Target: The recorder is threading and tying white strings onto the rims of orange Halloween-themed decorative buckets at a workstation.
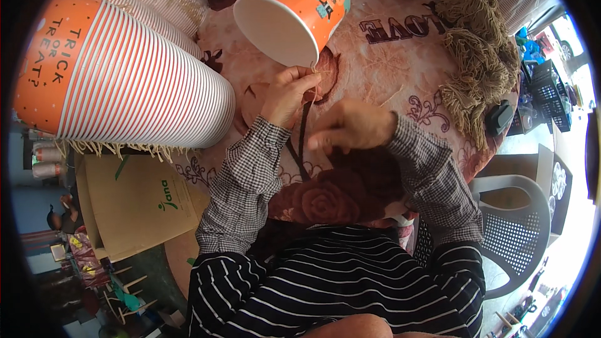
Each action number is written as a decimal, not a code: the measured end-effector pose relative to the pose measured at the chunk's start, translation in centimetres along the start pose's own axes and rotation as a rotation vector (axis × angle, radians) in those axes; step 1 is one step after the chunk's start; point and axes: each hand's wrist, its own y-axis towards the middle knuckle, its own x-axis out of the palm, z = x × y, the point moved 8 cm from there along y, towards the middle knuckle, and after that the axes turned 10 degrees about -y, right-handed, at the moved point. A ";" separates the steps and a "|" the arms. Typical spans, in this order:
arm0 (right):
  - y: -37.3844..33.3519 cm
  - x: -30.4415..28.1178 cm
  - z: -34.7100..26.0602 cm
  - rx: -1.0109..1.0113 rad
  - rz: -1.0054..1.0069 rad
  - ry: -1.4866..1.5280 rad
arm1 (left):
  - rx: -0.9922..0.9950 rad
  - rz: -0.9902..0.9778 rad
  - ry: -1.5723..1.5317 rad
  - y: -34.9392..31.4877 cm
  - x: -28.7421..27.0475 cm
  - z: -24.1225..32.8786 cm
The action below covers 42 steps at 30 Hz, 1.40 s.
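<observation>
My left hand [291, 95] is closed in a pinch on a thin pale string [317, 74], just below the rim of an orange paper bucket [335, 9]. The bucket lies tilted on its side, its white mouth facing me. My right hand [352, 126] hovers to the right of the left one, curled and smeared by motion, so its hold does not show. Between the two hands a dark cord [303, 141] runs down toward the table's near edge. Its upper end is partly hidden by my left hand.
A long nested stack of orange-and-white buckets [147, 75] lies at the left, with plastic-wrapped stacks behind it. Tan strings [479, 56] are heaped at the right beside a small black object [499, 117]. A cardboard box [134, 206] and a grey plastic chair [516, 231] flank the patterned tablecloth [400, 75].
</observation>
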 end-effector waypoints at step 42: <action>0.4 -0.3 5.2 0.361 0.238 0.574 | 0.054 -0.111 -0.001 -1.2 1.5 2.0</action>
